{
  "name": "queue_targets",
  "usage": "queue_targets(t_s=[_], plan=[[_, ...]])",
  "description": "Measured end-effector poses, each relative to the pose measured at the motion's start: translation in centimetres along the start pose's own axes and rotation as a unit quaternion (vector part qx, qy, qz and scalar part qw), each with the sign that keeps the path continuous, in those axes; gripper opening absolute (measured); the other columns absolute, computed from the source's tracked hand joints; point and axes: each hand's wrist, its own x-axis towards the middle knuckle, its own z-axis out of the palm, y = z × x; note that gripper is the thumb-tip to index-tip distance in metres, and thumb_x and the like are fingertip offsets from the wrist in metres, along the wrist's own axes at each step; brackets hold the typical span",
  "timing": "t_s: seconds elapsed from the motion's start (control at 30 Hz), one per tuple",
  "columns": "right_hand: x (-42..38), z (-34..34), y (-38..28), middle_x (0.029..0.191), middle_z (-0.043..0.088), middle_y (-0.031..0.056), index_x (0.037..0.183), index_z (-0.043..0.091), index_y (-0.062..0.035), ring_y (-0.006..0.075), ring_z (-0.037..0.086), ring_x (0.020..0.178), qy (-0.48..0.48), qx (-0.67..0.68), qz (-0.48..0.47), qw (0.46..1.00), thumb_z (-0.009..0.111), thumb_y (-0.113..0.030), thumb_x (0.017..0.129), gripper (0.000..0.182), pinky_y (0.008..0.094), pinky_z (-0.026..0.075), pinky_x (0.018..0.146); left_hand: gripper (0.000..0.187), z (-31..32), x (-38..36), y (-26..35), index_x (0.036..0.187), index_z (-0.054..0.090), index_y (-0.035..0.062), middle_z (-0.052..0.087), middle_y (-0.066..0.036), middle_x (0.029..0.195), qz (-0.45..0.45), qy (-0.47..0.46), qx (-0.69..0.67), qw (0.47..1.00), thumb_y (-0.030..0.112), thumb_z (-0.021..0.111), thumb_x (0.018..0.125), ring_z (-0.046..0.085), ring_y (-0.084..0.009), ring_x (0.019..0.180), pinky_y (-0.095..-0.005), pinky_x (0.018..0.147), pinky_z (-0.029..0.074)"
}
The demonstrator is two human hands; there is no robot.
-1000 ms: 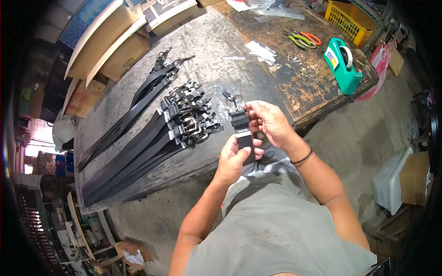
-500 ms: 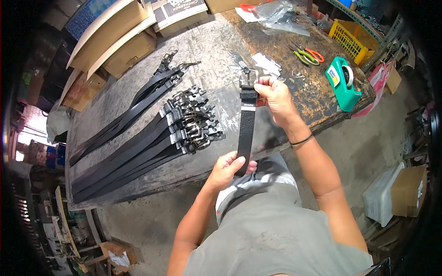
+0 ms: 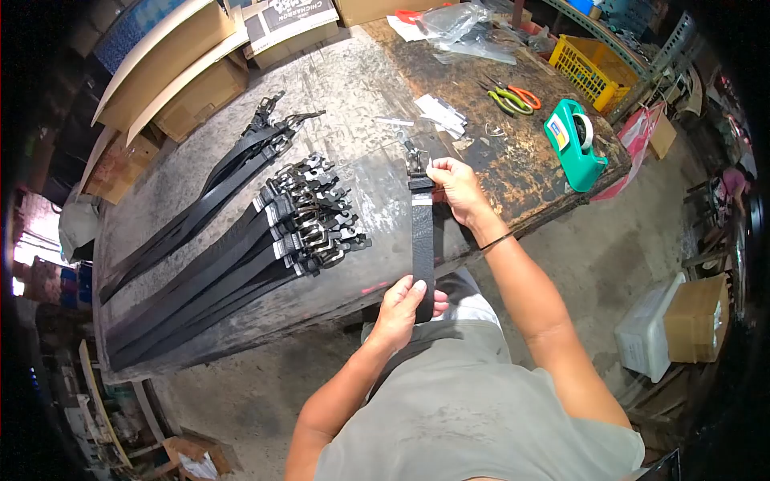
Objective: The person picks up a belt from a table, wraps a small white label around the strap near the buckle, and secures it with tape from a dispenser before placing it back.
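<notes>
A black belt [image 3: 423, 240] hangs lengthwise over the near edge of the worktable, its metal buckle [image 3: 416, 163] pointing away from me. My left hand [image 3: 405, 309] grips the strap low down, near the table edge. Up at the buckle end, my right hand [image 3: 457, 189] pinches the belt's side with thumb and fingers. To the left lies a pile of black belts [image 3: 233, 264] with buckles bunched together, and a smaller bundle of belts [image 3: 212, 196] rests behind it. White tags [image 3: 440, 115] lie beyond the buckle.
On the worktable [image 3: 345, 88] are pliers [image 3: 513, 98], a green tape dispenser [image 3: 575, 146] and clear plastic bags [image 3: 469, 30]. A yellow crate [image 3: 592, 70] stands beyond the right edge. Cardboard boxes [image 3: 200, 96] line the back left. A person [image 3: 731, 186] is at the far right.
The view has shifted, so the table's contents appear further left. The belt's buckle end has come lower, nearer to me, with my right hand at it. Both hands keep their hold.
</notes>
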Motion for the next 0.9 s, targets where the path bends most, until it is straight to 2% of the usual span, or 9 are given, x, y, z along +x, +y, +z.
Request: queue_targets(t_s=[0.33, 0.6, 0.7, 0.8, 0.9], plan=[[0.1, -1.2, 2.3, 0.079, 0.06, 0.0004, 0.094, 0.058, -0.004, 0.0077, 0.056, 0.064, -0.008, -0.031, 0.004, 0.999, 0.062, -0.01, 0.084, 0.012, 0.0224, 0.047, 0.058, 0.028, -0.4, 0.0, -1.2, 0.102, 0.048, 0.0016, 0.063, -0.015, 0.093, -0.034, -0.003, 0.004, 0.999, 0.028, 0.053, 0.094, 0.066, -0.0219, 0.079, -0.0337, 0.071, 0.055], [-0.5, -1.0, 2.0, 0.079, 0.059, -0.0004, 0.095, 0.057, -0.0047, 0.0069, 0.056, 0.066, -0.02, -0.003, -0.014, 1.0, 0.063, -0.012, 0.084, 0.015, 0.0218, 0.046, 0.057, 0.027, -0.3, -0.3, -1.4, 0.107, 0.048, 0.0015, 0.063, -0.014, 0.094, -0.014, -0.008, 0.029, 0.999, 0.026, 0.052, 0.094, 0.065, -0.0201, 0.081, -0.033, 0.073, 0.055], [-1.8, -0.4, 0.6, 0.082, 0.057, -0.0038, 0.096, 0.053, -0.0089, 0.0055, 0.054, 0.068, -0.071, 0.006, -0.026, 0.997, 0.062, -0.014, 0.086, 0.014, 0.0219, 0.047, 0.056, 0.027, -0.7, -0.3, -1.0, 0.109, 0.048, 0.0018, 0.063, -0.012, 0.096, -0.008, -0.008, 0.072, 0.997, 0.023, 0.054, 0.094, 0.064, -0.0186, 0.085, -0.0329, 0.073, 0.055], [-4.3, 1.5, -2.7, 0.085, 0.057, -0.0017, 0.097, 0.054, -0.007, 0.0065, 0.056, 0.072, -0.092, 0.024, -0.043, 0.995, 0.062, -0.014, 0.085, 0.016, 0.0228, 0.049, 0.059, 0.03, 0.2, -0.1, 1.5, 0.114, 0.047, 0.0017, 0.062, -0.011, 0.099, 0.048, 0.005, 0.09, 0.995, 0.023, 0.055, 0.093, 0.062, -0.0181, 0.086, -0.0325, 0.073, 0.054], [-5.7, 2.8, -4.2, 0.086, 0.058, 0.0, 0.098, 0.054, -0.0053, 0.0079, 0.057, 0.073, -0.124, 0.027, -0.064, 0.99, 0.063, -0.013, 0.085, 0.018, 0.023, 0.05, 0.062, 0.032, 0.8, 1.1, 4.4, 0.113, 0.046, 0.0015, 0.062, -0.012, 0.095, 0.156, -0.002, 0.102, 0.983, 0.025, 0.056, 0.093, 0.063, -0.0188, 0.083, -0.033, 0.072, 0.054]])
